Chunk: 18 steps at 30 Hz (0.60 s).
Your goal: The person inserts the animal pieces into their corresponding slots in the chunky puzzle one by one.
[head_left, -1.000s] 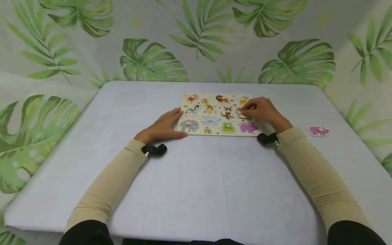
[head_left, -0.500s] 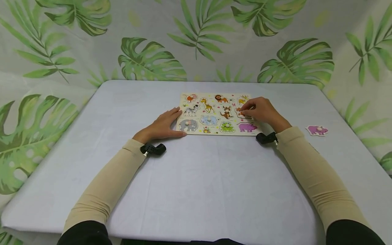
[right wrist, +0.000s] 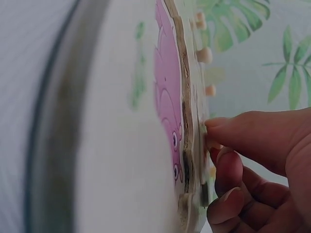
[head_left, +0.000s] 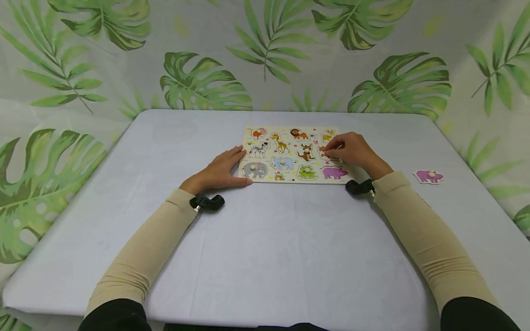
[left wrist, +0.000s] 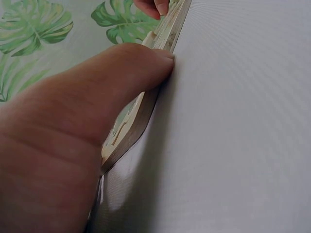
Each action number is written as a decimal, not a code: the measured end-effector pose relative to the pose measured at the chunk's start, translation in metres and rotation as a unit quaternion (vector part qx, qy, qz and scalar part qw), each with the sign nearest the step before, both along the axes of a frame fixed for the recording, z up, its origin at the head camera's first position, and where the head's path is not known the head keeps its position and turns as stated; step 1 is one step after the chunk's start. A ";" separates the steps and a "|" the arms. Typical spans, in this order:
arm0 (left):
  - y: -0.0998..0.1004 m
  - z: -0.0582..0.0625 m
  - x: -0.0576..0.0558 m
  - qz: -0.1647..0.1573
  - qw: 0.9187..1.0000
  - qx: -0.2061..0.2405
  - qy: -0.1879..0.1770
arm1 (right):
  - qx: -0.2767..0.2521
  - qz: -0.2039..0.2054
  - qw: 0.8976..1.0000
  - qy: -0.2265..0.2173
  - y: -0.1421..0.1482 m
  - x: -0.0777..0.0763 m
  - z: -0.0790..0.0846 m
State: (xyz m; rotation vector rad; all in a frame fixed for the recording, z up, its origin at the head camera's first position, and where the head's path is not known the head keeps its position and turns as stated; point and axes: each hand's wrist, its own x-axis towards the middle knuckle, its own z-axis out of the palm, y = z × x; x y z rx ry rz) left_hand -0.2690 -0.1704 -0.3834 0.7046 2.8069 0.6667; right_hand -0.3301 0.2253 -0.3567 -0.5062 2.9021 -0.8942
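A wooden animal puzzle board (head_left: 293,177) lies on the white-covered table. My left hand (head_left: 219,170) rests at its left front corner, fingers along the left side. In the left wrist view the thumb (left wrist: 131,68) lies against the board's front edge. My right hand (head_left: 355,151) pinches an orange animal puzzle piece (head_left: 322,151) near the board's right side, partly hidden by the fingers. The right wrist view shows thumb (right wrist: 243,128) and forefinger meeting close over the board. In front of that hand is the purple hippo picture (head_left: 334,172) of a knobless slot.
A loose purple hippo piece (head_left: 429,176) with a knob lies on the table right of the board. Several knobbed animal pieces, such as the elephant (head_left: 254,171) and frog (head_left: 307,173), sit in the board. Leaf-patterned cloth (head_left: 269,46) hangs behind the table.
The orange animal piece, slightly raised and offset before, now lies flatter in the board under my right fingers. The left hand has stayed put.
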 end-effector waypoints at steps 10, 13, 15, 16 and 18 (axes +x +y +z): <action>0.000 -0.002 -0.001 0.003 1.000 0.001 0.007 | 0.005 0.000 1.000 0.000 -0.002 0.001 0.000; 0.000 -0.002 -0.001 0.003 1.000 0.001 0.008 | 0.004 -0.002 1.000 -0.001 -0.002 0.000 -0.001; 0.000 -0.002 -0.001 0.004 1.000 0.003 0.009 | 0.002 0.000 1.000 0.000 -0.002 0.000 -0.001; -0.001 -0.003 -0.001 0.004 1.000 0.003 0.010 | 0.002 0.000 1.000 0.000 -0.001 0.000 -0.002; -0.001 -0.003 -0.002 0.003 1.000 0.004 0.011 | 0.001 0.000 1.000 0.000 -0.001 0.000 -0.002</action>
